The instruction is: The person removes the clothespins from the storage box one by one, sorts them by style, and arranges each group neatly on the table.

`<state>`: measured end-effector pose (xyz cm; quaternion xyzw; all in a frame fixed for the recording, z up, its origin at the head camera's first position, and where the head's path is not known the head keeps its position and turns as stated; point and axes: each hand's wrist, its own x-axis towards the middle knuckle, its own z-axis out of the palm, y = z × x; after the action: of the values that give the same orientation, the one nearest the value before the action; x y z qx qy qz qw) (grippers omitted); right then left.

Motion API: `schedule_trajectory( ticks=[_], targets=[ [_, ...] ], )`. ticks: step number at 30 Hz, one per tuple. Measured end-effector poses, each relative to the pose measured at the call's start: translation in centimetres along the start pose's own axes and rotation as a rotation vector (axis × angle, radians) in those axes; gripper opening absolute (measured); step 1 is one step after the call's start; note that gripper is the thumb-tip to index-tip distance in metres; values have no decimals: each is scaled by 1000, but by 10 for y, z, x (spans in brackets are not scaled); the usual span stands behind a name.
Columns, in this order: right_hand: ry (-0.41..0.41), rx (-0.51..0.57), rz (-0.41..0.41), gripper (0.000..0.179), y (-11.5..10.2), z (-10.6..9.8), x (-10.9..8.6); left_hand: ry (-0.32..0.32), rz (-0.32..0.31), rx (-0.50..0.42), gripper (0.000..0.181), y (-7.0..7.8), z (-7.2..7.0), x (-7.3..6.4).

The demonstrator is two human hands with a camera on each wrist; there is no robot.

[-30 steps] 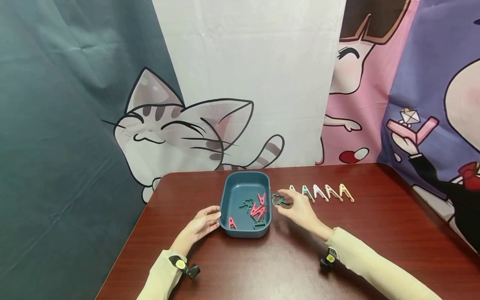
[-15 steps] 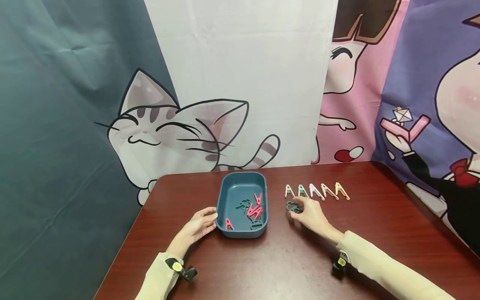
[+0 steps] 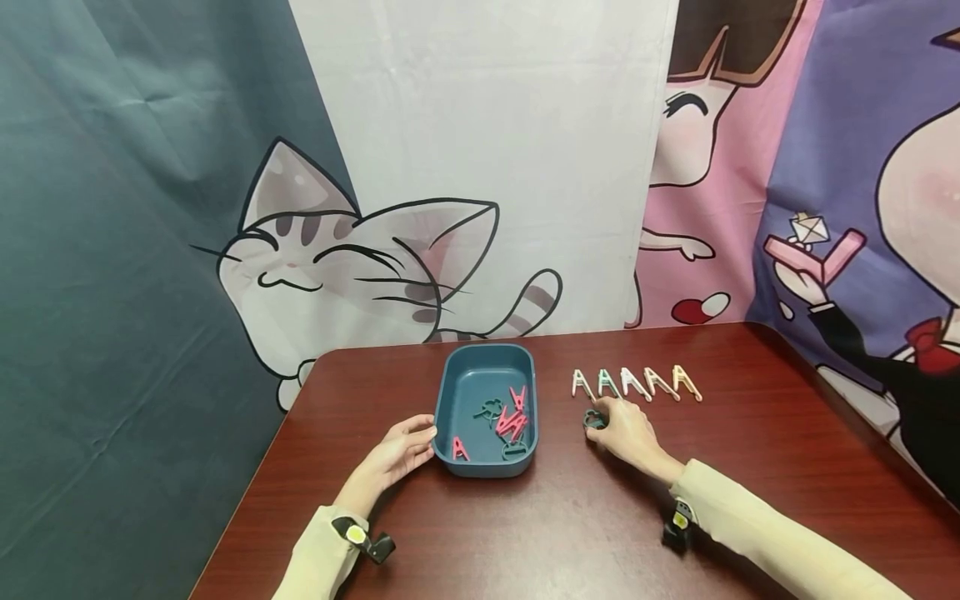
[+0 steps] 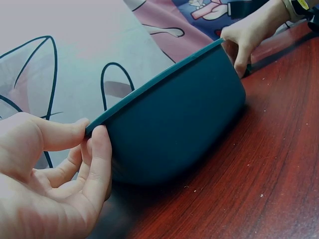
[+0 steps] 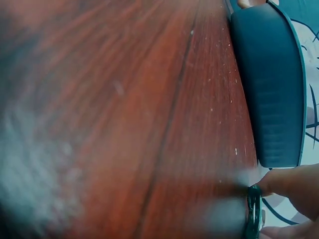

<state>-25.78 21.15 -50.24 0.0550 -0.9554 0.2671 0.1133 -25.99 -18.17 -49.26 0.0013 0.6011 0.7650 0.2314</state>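
One reddish-brown desk (image 3: pixel 480 533) bears a blue tray (image 3: pixel 484 469). The left hand (image 3: pixel 393 457) pinches its left rim; the right hand (image 3: pixel 628 435), near a row of five pale pegs (image 3: pixel 632 382), pinches a dark green clip (image 5: pixel 253 211) close to the desk, right of the tray. Pink pegs (image 3: pixel 460 450) lie inside the tray.

The tabletop (image 3: pixel 480 542) shows glossy wood grain; the tub (image 3: pixel 486 468) is smooth, matt plastic. Creased cloth (image 3: pixel 487 125) hangs beyond the far edge. The clip (image 5: pixel 253 209), somewhat blurred, seems shiny plastic.
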Motion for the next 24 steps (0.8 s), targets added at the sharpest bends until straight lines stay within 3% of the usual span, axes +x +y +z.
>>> schedule_trajectory(
  ticks=[10, 18, 24],
  targets=[
    [16, -34, 10, 46, -2, -7, 5, 12, -3, -6, 19, -1, 0, 1],
    [87, 23, -99, 38, -10, -10, 13, 5, 5, -8, 19, 0, 0, 1],
    [94, 116, -167, 32, -18, -8, 14, 3, 1, -7, 23, 1, 1, 0]
  ],
)
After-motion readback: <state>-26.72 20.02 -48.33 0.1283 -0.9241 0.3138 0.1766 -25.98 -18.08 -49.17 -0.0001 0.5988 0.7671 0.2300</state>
